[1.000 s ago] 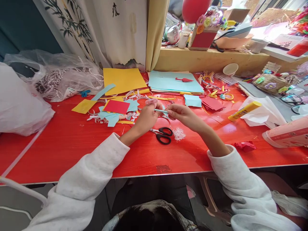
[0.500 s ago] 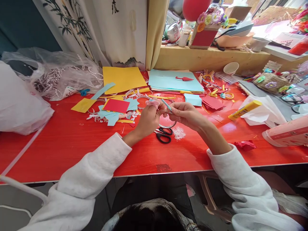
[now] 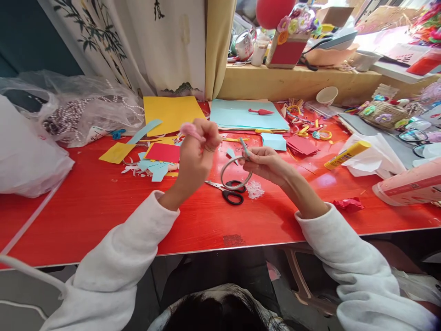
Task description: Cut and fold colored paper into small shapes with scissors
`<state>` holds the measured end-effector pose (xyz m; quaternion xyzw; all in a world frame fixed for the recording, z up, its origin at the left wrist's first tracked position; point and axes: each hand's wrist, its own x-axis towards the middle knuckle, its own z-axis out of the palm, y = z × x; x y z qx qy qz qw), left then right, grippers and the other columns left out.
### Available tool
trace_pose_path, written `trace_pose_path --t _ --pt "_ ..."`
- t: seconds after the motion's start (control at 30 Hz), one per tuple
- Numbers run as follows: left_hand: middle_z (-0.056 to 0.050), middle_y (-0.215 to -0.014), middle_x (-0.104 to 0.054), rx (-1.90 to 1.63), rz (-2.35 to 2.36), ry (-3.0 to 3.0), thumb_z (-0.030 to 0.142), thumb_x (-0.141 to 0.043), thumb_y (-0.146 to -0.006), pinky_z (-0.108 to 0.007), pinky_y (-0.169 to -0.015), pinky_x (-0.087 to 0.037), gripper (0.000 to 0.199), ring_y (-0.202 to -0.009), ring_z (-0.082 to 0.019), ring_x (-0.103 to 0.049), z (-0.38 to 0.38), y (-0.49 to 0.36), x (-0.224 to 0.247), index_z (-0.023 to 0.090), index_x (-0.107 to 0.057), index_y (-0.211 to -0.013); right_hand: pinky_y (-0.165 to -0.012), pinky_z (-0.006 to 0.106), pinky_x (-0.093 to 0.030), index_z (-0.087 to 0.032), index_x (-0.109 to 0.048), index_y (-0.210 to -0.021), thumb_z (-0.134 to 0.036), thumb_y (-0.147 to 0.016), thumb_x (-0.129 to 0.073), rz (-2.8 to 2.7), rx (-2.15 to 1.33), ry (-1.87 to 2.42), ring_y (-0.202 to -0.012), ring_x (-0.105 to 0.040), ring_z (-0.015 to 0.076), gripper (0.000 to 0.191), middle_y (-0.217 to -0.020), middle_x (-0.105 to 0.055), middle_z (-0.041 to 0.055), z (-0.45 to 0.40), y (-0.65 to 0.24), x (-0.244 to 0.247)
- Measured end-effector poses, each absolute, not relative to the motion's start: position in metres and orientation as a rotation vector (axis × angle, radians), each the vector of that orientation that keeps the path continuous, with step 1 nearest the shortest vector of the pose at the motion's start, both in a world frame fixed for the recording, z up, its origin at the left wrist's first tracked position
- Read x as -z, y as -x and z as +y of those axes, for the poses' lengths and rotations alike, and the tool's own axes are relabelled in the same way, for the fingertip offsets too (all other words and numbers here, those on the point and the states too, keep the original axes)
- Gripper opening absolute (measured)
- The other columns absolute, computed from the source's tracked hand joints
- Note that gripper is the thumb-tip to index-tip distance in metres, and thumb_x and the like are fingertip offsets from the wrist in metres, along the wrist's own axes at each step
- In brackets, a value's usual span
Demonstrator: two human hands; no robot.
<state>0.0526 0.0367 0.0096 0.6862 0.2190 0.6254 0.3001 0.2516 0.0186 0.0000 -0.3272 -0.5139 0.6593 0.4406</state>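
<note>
Nearest, scissors (image 3: 224, 194) at six o'clock below the tape ring (image 3: 222, 175), the ring at the right hand's (image 3: 267, 161) eight o'clock, its fingertips pinching a pale-blue paper roll (image 3: 244, 146) jutting toward eleven, left hand (image 3: 199, 149) clenched at ten, contents hidden.

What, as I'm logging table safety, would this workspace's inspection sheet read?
Surface: red table, dark mark near its front edge.
Work items: light-blue strip and ring, both at the right grip; scissors on the table.
Clutter: paper scraps at left, white shreds beside the scissors, crumpled red paper at right.
Grips: right grip pinches the strip; left grip curled, pink thing at it, held or worn unclear.
Cables: white tube or cord at lower left, which unclear.
Surroundings: curtain behind, crowded windowsill behind right.
</note>
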Motion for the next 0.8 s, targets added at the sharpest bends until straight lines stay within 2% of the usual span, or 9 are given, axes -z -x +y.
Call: trace_pose_path --t 0.13,0.2,0.3,0.43,0.67,0.8 --pt "-0.001 -0.084 -0.054 -1.585 0.674 -1.652 0.034 -0.064 -0.083 -0.024 -0.058 -0.045 0.014 -0.067 -0.009 -0.051 0.054 -0.043 -0.015 0.022 -0.057 -0.082 -0.058 0.022 -0.044 -0.018 -0.068 -0.080 -0.040 -0.079 -0.072 -1.306 -1.235 0.929 -0.058 -0.050 0.0068 0.023 -0.080 -0.069 0.0028 0.017 -0.250 -0.009" --pt "0.000 -0.081 -0.057 -1.479 0.685 -1.648 0.031 -0.066 -0.081 -0.024 -0.059 -0.048 0.013 -0.065 -0.009 -0.052 0.057 -0.045 -0.012 0.021 -0.059 -0.079 -0.060 0.023 -0.048 -0.018 -0.068 -0.081 -0.042 -0.079 -0.071 -1.324 -1.081 1.028 -0.064 -0.058 0.0086 0.025 -0.083 -0.070 0.0036 0.018 -0.250 -0.009" --pt "0.001 -0.072 -0.058 -1.339 0.665 -1.692 0.023 -0.066 -0.081 -0.024 -0.063 -0.050 0.008 -0.065 -0.009 -0.055 0.051 -0.051 -0.009 0.020 -0.060 -0.076 -0.064 0.025 -0.054 -0.017 -0.069 -0.084 -0.044 -0.078 -0.072 -1.334 -1.066 1.109 -0.072 -0.067 0.0129 0.028 -0.081 -0.071 0.0046 0.021 -0.250 -0.003" --pt "0.002 -0.070 -0.060 -1.292 0.654 -1.723 0.015 -0.064 -0.079 -0.023 -0.065 -0.049 0.006 -0.066 -0.008 -0.055 0.044 -0.057 -0.006 0.018 -0.063 -0.075 -0.062 0.028 -0.058 -0.017 -0.068 -0.084 -0.047 -0.075 -0.073 -1.334 -1.128 1.101 -0.067 -0.069 0.0147 0.032 -0.076 -0.069 0.0026 0.020 -0.244 0.003" --pt "0.001 -0.077 -0.066 -1.256 0.712 -1.756 0.019 -0.064 -0.082 -0.024 -0.072 -0.049 0.007 -0.074 -0.010 -0.058 0.045 -0.057 0.002 0.019 -0.071 -0.079 -0.062 0.027 -0.058 -0.018 -0.065 -0.085 -0.048 -0.080 -0.067 -1.346 -0.982 1.083 -0.071 -0.070 0.0150 0.031 -0.078 -0.068 0.0012 0.013 -0.227 0.007" --pt "0.003 -0.075 -0.063 -1.255 0.748 -1.682 0.022 -0.064 -0.082 -0.024 -0.073 -0.048 0.018 -0.073 -0.010 -0.057 0.045 -0.058 0.005 0.025 -0.073 -0.098 -0.063 0.027 -0.058 -0.019 -0.063 -0.090 -0.050 -0.083 -0.063 -1.340 -0.922 1.099 -0.078 -0.072 0.0174 0.032 -0.082 -0.069 0.0017 0.010 -0.219 0.014"
